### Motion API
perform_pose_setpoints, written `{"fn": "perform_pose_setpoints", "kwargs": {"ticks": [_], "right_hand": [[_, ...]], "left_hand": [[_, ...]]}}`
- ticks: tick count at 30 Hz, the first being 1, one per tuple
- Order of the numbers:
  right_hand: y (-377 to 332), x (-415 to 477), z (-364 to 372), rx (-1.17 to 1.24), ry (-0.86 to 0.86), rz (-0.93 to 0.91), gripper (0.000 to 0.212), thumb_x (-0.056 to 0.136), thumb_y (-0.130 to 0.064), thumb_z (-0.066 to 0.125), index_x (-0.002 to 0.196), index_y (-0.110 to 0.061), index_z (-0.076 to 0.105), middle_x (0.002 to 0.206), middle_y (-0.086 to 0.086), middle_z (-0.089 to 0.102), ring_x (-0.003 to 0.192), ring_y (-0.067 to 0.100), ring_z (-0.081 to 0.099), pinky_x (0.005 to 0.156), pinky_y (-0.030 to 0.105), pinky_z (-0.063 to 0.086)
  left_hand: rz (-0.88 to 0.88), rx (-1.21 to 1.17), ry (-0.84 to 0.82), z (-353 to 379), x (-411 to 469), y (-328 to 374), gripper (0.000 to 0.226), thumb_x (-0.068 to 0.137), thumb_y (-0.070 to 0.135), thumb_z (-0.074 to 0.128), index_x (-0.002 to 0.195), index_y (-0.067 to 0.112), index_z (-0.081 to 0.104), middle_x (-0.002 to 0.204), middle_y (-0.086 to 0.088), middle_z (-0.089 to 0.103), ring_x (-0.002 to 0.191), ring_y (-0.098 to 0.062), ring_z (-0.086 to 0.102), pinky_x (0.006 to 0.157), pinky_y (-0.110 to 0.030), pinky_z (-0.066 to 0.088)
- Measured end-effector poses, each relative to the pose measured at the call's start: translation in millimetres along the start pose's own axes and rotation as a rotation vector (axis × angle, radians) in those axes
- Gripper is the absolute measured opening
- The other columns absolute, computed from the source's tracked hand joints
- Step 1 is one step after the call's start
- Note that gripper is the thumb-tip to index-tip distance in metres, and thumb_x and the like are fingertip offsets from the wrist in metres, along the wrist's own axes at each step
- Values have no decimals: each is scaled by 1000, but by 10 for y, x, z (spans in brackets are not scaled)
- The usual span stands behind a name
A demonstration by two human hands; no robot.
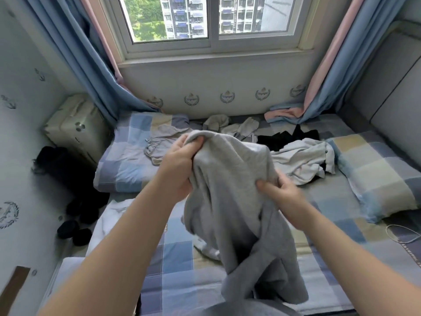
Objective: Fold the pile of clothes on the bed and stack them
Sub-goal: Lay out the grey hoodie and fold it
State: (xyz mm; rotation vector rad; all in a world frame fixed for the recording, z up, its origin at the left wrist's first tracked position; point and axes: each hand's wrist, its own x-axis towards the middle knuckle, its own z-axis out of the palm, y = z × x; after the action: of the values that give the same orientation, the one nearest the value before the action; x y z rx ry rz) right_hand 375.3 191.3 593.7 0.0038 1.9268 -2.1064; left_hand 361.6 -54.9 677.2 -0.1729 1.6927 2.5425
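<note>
A grey sweatshirt [230,185] hangs in the air over the checked bed [177,252], crumpled, its lower part trailing toward me. My left hand [180,160] grips its top edge with curled fingers. My right hand [280,192] pinches the fabric lower on the right side. Behind it, loose clothes lie on the bed: a beige top [159,142], white pieces [234,126], a black garment [287,137] and a pale grey garment [303,158].
A checked pillow [378,169] lies at the right and another [127,156] at the left. White cloth [109,222] sits at the bed's left edge, dark items [70,229] on the floor beside it. A cable [403,236] lies at the right. Curtains frame the window.
</note>
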Motion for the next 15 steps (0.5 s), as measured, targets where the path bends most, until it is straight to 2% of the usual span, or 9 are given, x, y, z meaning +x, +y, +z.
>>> {"fn": "perform_pose_setpoints", "kwargs": {"ticks": [1,2,5,6,8,10,12,13,15], "right_hand": [[139,-27,50,-110,-63,74,63,75,-34,83,131,-20,58,120,2,72,112,19,68,95,41,55],[266,-51,119,-198,-126,133,59,75,-33,83,128,-21,60,116,0,73,110,16,68,93,39,56],[531,-53,277,-240,-140,164,16,95,-13,67,111,-11,68,101,4,76,96,19,70,83,35,59],[524,-45,279,-245,-109,156,12,99,-11,61,109,-7,68,99,6,75,93,20,70,82,38,59],[430,-26,223,-275,-64,134,18,102,-17,57,111,-5,67,102,13,73,96,28,69,87,47,54],[266,-18,160,-202,-6,114,25,103,-24,55,114,-5,67,108,17,73,103,35,69,90,50,54],[66,-4,147,-17,69,80,24,103,-22,53,111,-5,67,100,13,75,96,30,71,79,39,60],[-34,13,171,62,89,65,22,103,-21,52,108,-5,67,94,9,76,90,24,71,72,31,60],[-200,53,244,157,76,40,22,103,-20,51,107,-5,66,92,7,75,85,19,71,68,27,60]], "left_hand": [[6,-40,-9,55,25,65,20,104,13,50,118,4,60,95,-15,67,85,-21,66,75,-32,58],[7,-54,-22,116,39,115,18,104,13,49,116,4,60,93,-15,67,83,-22,66,76,-33,58],[-4,-8,26,189,135,129,14,104,11,49,109,5,61,92,-16,66,83,-24,65,79,-37,57],[-3,1,74,148,187,96,15,104,11,49,111,5,61,96,-17,66,87,-26,64,83,-40,56],[45,94,196,17,276,27,20,101,15,55,118,4,60,105,-15,66,98,-26,63,92,-42,53],[114,345,255,-98,283,-61,43,89,23,67,129,11,55,112,-2,67,104,-16,63,91,-29,53],[90,608,184,-158,191,-207,69,84,27,77,142,21,41,120,12,57,110,-5,57,90,-19,47],[67,717,128,-186,128,-299,77,81,34,80,145,30,37,126,15,51,116,-3,52,96,-21,43],[37,872,-85,-217,4,-483,71,73,53,81,131,55,40,133,20,47,124,-3,47,105,-28,41]]}}
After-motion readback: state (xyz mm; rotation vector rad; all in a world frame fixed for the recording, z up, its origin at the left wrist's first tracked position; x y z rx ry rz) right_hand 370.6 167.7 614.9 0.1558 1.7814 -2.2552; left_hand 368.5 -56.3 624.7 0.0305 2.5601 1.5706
